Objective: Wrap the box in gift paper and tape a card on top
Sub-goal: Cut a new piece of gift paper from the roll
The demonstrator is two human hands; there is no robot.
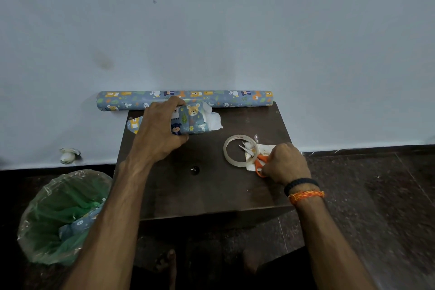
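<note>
Box: the box (188,122) lies at the back of the dark wooden surface (202,190), just in front of the paper roll. Animal gift paper is folded round its middle.
Box ends: white shows at the right end, and a loose flap of paper sticks out at the left end. Both ends look open, so I think they are not folded and taped yet.
Left hand: the left hand (157,132) lies over the box, with fingers over the far side and thumb on the near side. Its grip is clasped on the box and holds it down.
Right hand: the right hand (286,163) is to the right of the box, near the surface's right edge. Its grip is curled on the orange handles of the scissors (255,156).
Tape: the clear tape ring (240,150) lies flat, right of the box. The scissor blades point into its hole.
Card: a white card (261,154) with some writing lies under the scissors and the tape ring. It is not on the box yet.
Paper roll: the paper roll (184,100) lies behind the box, against the wall.
Bin: a green-lined bin (63,216) stands on the floor, left of the box and nearer the person. Paper scraps are inside.
Done: paper is round the box.
Left to do: close the ends, then tape the card on top.
</note>
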